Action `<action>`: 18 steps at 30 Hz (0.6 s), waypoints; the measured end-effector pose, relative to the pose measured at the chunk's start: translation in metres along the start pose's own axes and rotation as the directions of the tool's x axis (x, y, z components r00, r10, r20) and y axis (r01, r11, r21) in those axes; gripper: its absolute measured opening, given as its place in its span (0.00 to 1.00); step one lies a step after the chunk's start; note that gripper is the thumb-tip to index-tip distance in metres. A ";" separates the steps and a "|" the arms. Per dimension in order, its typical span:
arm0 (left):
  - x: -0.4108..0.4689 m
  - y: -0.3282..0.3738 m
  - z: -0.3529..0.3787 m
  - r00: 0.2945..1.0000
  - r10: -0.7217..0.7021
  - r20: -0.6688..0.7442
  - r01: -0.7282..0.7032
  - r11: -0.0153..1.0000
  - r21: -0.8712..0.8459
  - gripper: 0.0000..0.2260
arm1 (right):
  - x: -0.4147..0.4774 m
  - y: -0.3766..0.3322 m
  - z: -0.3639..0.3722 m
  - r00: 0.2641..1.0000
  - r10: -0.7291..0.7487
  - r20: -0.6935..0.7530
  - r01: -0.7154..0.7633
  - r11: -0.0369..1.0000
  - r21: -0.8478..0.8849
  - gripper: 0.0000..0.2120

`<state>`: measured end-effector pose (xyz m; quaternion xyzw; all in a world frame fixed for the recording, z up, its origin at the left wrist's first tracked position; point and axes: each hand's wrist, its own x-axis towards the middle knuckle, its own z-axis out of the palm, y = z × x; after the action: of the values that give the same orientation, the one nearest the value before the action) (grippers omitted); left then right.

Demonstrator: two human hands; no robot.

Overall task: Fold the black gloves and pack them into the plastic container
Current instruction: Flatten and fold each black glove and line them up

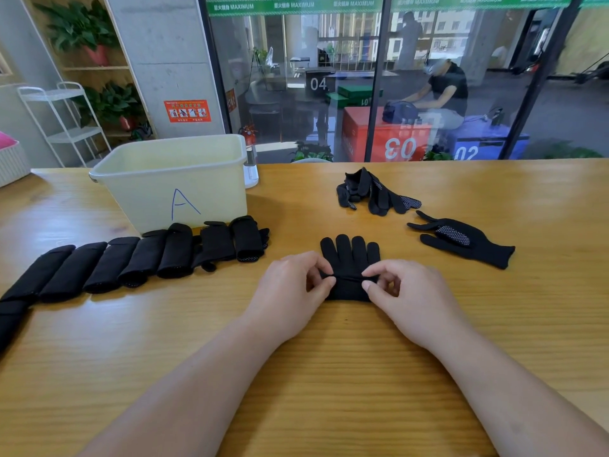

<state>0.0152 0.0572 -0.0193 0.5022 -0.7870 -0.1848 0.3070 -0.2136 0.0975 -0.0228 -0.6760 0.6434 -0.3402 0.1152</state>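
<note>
A black glove [350, 255] lies flat at the table's middle, fingers pointing away from me. My left hand [293, 291] pinches its folded cuff edge on the left side, and my right hand [405, 291] pinches the same edge on the right. A pale plastic container [171, 183] marked "A" stands at the back left. In front of it runs a row of several folded black gloves [138, 258]. One loose glove [461, 240] lies flat to the right, and a small heap of loose gloves [372, 192] sits behind it.
The wooden table [296, 374] stretches bare toward me. A small white bottle [251, 169] stands just right of the container. Beyond the table's far edge is a glass wall, with a white rack [62, 123] and potted plants at the left.
</note>
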 end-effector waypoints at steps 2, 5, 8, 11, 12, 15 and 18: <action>0.001 -0.002 0.002 0.999 0.044 -0.014 -0.044 0.998 0.033 0.04 | 0.000 0.000 0.000 1.000 -0.007 -0.007 0.007 0.999 -0.039 0.07; 0.002 -0.003 0.002 0.991 0.132 -0.036 -0.129 0.989 0.070 0.07 | -0.001 -0.003 -0.002 0.999 -0.027 -0.026 0.026 0.999 -0.045 0.08; 0.005 -0.002 0.003 0.976 0.216 -0.025 -0.210 0.967 0.143 0.06 | -0.002 -0.004 -0.001 0.990 -0.140 -0.031 0.135 0.981 -0.139 0.05; 0.005 -0.004 0.005 0.967 0.256 0.013 -0.253 0.942 0.219 0.07 | -0.001 -0.002 0.000 0.982 -0.186 0.004 0.181 0.948 -0.263 0.07; 0.004 -0.005 0.005 0.965 0.261 0.015 -0.257 0.937 0.235 0.08 | -0.001 -0.002 -0.001 0.982 -0.189 0.016 0.186 0.941 -0.281 0.09; 0.000 -0.005 0.000 0.962 0.271 0.040 -0.271 0.922 0.276 0.10 | -0.002 -0.002 -0.005 0.976 -0.207 0.070 0.218 0.931 -0.292 0.14; -0.002 -0.003 -0.004 0.960 0.258 0.106 -0.278 0.907 0.316 0.17 | -0.003 -0.003 -0.010 0.966 -0.217 0.144 0.251 0.924 -0.289 0.19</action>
<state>0.0210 0.0582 -0.0187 0.4273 -0.8773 -0.0231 0.2172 -0.2174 0.1035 -0.0149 -0.7751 0.5957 -0.2107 0.0029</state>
